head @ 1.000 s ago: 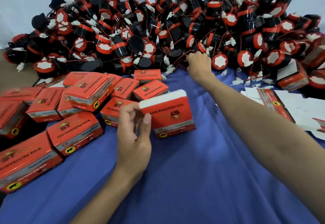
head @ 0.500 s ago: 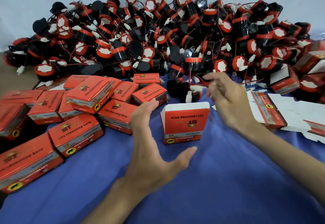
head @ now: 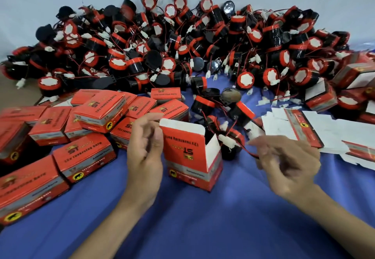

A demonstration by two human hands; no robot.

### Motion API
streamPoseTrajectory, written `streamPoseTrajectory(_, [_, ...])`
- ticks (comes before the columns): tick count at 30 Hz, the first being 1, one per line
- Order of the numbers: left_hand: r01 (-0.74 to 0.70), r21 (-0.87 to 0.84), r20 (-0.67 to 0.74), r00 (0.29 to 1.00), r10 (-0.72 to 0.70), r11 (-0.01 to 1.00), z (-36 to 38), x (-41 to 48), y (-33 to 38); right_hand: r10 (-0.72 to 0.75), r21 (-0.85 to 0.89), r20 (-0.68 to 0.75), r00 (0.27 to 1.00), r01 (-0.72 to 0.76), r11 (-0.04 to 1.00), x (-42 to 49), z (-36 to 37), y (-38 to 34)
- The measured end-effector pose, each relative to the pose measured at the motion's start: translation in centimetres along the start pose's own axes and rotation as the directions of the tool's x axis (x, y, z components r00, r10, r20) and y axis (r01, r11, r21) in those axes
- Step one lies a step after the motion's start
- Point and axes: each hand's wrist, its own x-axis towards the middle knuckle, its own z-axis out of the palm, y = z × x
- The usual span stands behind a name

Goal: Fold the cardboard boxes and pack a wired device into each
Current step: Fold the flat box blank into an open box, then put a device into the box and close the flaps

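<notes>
From the head view, my left hand gripped the left edge of the open box, thumb on the front corner and fingers curled behind the raised top flap. The box stood upright on the blue cloth. Its orange face showed "ST" upside down above a yellow oval with a black animal. My right hand, blurred, had its fingers loosely curled and seemed to pinch the red wire of a wired device, black with a red band. The device lay just right of the box, its white connector at the box's open corner. Closed boxes to my left read "ST" and what looked like "12V reversing horn". Flat cartons lay to my right, and the heap of devices lay beyond.
</notes>
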Motion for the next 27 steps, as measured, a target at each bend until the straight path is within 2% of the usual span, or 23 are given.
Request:
streamPoseTrajectory(3, [0.017,0.015,-0.034,0.999,-0.016,1.000,-0.1,-0.5,0.1,-0.040,-0.207,0.076,0.996,0.055,0.977,0.1,0.1,0.7])
streamPoseTrajectory(6, [-0.092,0.253,-0.044,0.993,0.106,0.963,0.4,-1.4,0.4,0.060,-0.587,0.162,0.985,0.047,0.809,0.6,-0.1,2.1])
streamPoseTrajectory(8, [-0.166,0.408,-0.012,0.982,0.187,0.898,1.2,-2.1,0.4,0.088,-0.673,0.202,0.976,0.073,0.736,0.8,-0.3,3.0])
streamPoseTrajectory(11, [-0.248,0.564,0.055,0.963,0.265,0.787,2.3,-2.7,0.5,0.120,-0.481,0.311,0.943,0.048,0.876,0.4,0.1,3.3])
streamPoseTrajectory(13, [-0.347,0.614,0.136,0.931,0.338,0.709,2.8,-2.9,0.5,0.179,-0.297,0.513,0.839,-0.022,0.955,-0.1,0.8,2.9])
streamPoseTrajectory(15, [-0.432,0.640,0.233,0.897,0.375,0.636,3.1,-3.2,0.5,0.194,-0.218,0.645,0.739,-0.066,0.974,-0.5,1.3,2.7])
streamPoseTrajectory(16, [-0.460,0.650,0.276,0.885,0.375,0.605,3.4,-3.4,0.5,0.196,-0.214,0.657,0.728,-0.068,0.974,-0.6,1.4,2.9])
streamPoseTrajectory(19, [-0.458,0.695,0.321,0.888,0.330,0.554,4.3,-3.9,0.5,0.226,-0.207,0.596,0.770,-0.125,0.970,-0.2,1.8,3.1])
streamPoseTrajectory(21, [-0.438,0.668,0.280,0.897,0.343,0.601,4.2,-3.8,0.5,0.255,-0.192,0.535,0.806,-0.178,0.965,-0.2,2.0,2.8])
streamPoseTrajectory(24, [-0.449,0.493,0.236,0.893,0.382,0.745,3.2,-3.1,0.4,0.270,-0.167,0.452,0.850,-0.217,0.962,-0.3,2.3,2.9])
streamPoseTrajectory(26, [-0.450,0.404,0.233,0.893,0.386,0.797,2.1,-2.3,0.5,0.278,-0.086,0.368,0.887,-0.266,0.960,-0.5,2.5,3.0])
streamPoseTrajectory(27, [-0.435,0.370,0.231,0.899,0.372,0.821,1.5,-1.8,0.4,0.329,-0.032,0.306,0.893,-0.336,0.941,-0.5,2.5,3.0])
